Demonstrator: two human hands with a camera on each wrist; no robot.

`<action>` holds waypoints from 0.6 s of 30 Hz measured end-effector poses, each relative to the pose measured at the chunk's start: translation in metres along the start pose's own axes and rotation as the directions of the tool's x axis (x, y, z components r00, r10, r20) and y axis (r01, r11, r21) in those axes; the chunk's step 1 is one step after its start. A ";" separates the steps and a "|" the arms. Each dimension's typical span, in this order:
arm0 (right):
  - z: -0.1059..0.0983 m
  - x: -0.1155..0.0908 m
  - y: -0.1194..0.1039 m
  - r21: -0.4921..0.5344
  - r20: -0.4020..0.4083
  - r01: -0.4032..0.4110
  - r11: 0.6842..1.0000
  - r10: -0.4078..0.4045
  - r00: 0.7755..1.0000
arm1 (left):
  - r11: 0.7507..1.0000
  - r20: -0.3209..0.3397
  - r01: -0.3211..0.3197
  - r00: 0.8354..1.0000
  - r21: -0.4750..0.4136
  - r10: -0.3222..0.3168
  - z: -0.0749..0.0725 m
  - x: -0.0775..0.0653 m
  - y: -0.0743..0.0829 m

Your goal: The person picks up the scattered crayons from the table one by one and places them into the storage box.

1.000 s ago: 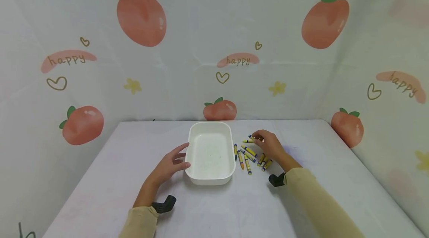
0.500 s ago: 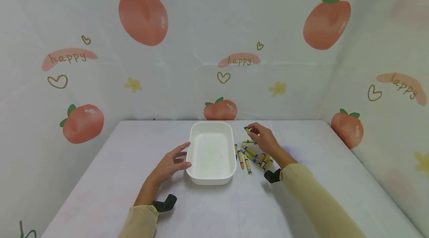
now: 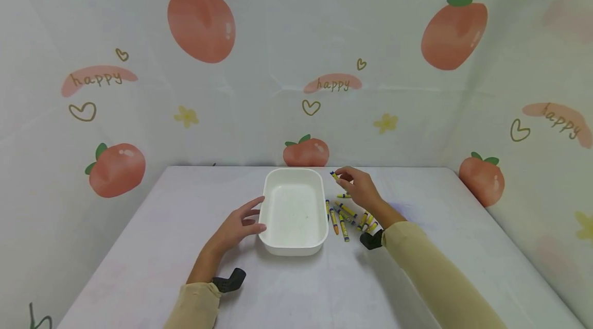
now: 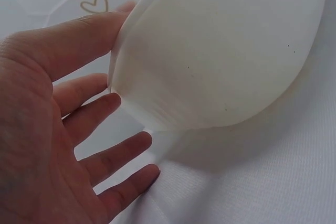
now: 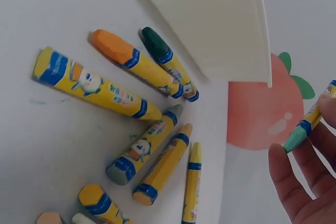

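Note:
My right hand [image 3: 366, 192] pinches a light green crayon [image 5: 303, 130] with a yellow and blue wrapper. It is raised off the table, just right of the white plastic tray's [image 3: 294, 215] far right corner. My left hand [image 3: 233, 228] touches the tray's left side with spread, fairly straight fingers. In the left wrist view, the fingertips meet the tray wall [image 4: 157, 93] from outside, and some hang apart from it. Several loose crayons lie right of the tray, among them an orange crayon [image 5: 118, 51], a dark green crayon [image 5: 157, 44] and a grey crayon [image 5: 142, 148].
A white cloth covers the table [image 3: 185, 205]. Behind it hangs a white backdrop [image 3: 259, 87] printed with peaches, hearts and lettering. Black wrist straps with cameras sit at both cuffs. Faint purple stains mark the cloth at the right.
My right hand has lifted a crayon from the far side of the pile and carried it leftward, closer to the tray. My left hand stays at the tray's left side.

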State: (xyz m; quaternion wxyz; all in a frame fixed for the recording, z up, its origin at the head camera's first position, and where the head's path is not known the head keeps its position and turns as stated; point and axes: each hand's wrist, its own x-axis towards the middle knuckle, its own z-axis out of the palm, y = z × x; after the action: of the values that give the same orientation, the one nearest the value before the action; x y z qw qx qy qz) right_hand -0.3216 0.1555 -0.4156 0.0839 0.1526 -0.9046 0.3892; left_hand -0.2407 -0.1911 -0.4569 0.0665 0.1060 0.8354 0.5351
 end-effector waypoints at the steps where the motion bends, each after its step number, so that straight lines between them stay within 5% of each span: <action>1: 0.000 0.001 -0.001 0.002 -0.001 0.000 1.000 0.000 1.000 | 1.000 -0.001 0.003 1.000 0.004 -0.003 0.000 0.000 0.001; 18: 0.007 0.021 -0.033 -0.029 0.030 0.045 0.999 -0.045 0.999 | 1.000 -0.003 -0.013 1.000 0.011 0.013 0.002 -0.001 0.002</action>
State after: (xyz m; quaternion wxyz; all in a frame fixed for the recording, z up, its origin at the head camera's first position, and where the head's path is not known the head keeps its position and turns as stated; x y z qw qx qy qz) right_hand -0.3304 0.1243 -0.3926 0.0814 0.1774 -0.9077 0.3715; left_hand -0.2394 -0.1885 -0.4561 0.0610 0.1110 0.8378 0.5310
